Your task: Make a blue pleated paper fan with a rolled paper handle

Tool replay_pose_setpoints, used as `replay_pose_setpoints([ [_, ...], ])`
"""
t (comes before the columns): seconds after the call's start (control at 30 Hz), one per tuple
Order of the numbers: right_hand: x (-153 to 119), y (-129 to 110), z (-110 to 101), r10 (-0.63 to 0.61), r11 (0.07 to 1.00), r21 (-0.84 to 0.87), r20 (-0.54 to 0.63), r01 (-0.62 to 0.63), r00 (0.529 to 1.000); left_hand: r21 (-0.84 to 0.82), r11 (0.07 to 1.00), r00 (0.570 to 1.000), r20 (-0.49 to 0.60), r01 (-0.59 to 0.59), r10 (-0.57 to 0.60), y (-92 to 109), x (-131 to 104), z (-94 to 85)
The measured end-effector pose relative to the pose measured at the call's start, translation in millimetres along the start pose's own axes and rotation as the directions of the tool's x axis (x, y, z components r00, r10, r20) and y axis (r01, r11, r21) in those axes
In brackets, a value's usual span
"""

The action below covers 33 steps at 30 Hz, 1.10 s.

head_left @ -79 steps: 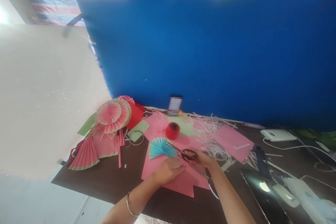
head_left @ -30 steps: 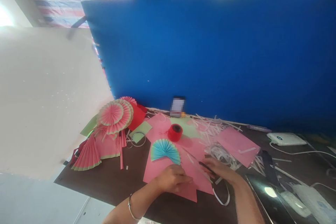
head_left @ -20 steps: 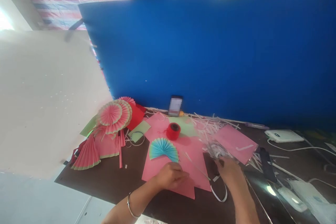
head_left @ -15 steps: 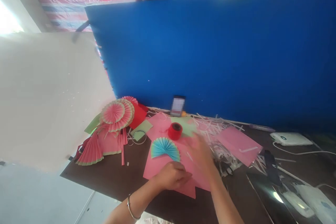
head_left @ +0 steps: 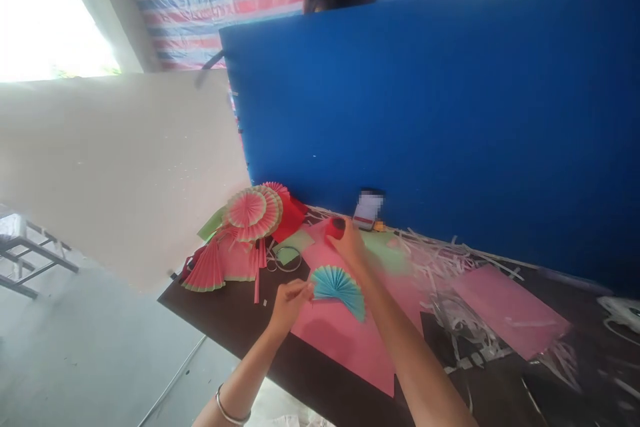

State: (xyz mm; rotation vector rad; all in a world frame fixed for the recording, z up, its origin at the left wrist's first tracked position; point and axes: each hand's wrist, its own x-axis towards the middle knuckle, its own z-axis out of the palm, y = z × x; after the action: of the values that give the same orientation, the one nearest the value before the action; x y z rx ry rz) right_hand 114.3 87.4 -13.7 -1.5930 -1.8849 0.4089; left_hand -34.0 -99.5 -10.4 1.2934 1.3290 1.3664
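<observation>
Blue panel (head_left: 430,133) behind, left grip (head_left: 289,301) pinches blue fan (head_left: 340,285), right grip (head_left: 352,245) clasps red roll (head_left: 333,229).

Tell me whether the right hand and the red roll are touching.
Touching. The head view shows the right hand with thumb and fingers against the red roll, no gap between them.

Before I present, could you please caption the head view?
Left hand holding pleated blue paper fan, right hand gripping round red spool.
</observation>
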Motion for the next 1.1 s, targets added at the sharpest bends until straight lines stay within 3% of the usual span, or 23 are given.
replay_pose_setpoints([
  [0.13,-2.2,-2.4,0.2,-0.050,0.998,0.029,-0.007,0.050,0.999,-0.310,0.938,0.981,-0.062,0.154,-0.181,7.9,16.1,-12.4],
  [0.23,-27.9,-5.6,-13.4,-0.080,0.950,0.291,-0.124,0.113,0.989,-0.484,0.854,0.972,-0.031,0.189,-0.233,15.0,26.0,-15.4],
  [0.3,-54.1,-11.3,-23.7,-0.069,0.834,0.551,0.047,0.031,0.997,-0.546,0.812,0.972,0.017,0.206,-0.234,21.6,32.4,-10.1],
  [0.37,-81.3,-17.9,-31.9,-0.150,0.670,0.733,0.289,-0.118,0.945,-0.565,0.790,0.970,0.094,0.238,-0.225,28.7,37.6,0.5],
  [0.43,-103.7,-22.0,-38.0,-0.215,0.568,0.786,0.428,-0.244,0.878,-0.552,0.785,0.958,0.204,0.282,-0.201,34.6,40.2,13.0],
  [0.53,-123.0,-19.6,-46.9,-0.154,0.607,0.726,0.507,-0.324,0.848,-0.496,0.800,0.916,0.368,0.339,-0.161,37.2,39.8,27.9],
  [0.6,-128.2,-13.5,-53.5,-0.126,0.649,0.688,0.519,-0.325,0.846,-0.465,0.804,0.895,0.411,0.371,-0.175,33.5,38.6,33.5],
  [0.7,-131.2,-2.3,-61.5,-0.106,0.682,0.657,0.523,-0.321,0.846,-0.454,0.807,0.905,0.365,0.379,-0.220,22.0,39.5,37.9],
  [0.83,-135.4,12.7,-66.6,-0.028,0.692,0.641,0.483,-0.332,0.875,-0.419,0.847,0.941,0.226,0.328,-0.252,3.3,45.9,42.1],
  [0.97,-140.5,22.2,-69.8,0.001,0.646,0.690,0.427,-0.327,0.904,-0.263,0.929,0.964,0.115,0.260,-0.238,-12.3,49.7,47.8],
  [1.1,-145.5,22.7,-68.3,0.044,0.515,0.801,0.332,-0.306,0.942,-0.113,0.978,0.975,0.160,0.173,-0.154,-23.0,48.9,54.4],
])
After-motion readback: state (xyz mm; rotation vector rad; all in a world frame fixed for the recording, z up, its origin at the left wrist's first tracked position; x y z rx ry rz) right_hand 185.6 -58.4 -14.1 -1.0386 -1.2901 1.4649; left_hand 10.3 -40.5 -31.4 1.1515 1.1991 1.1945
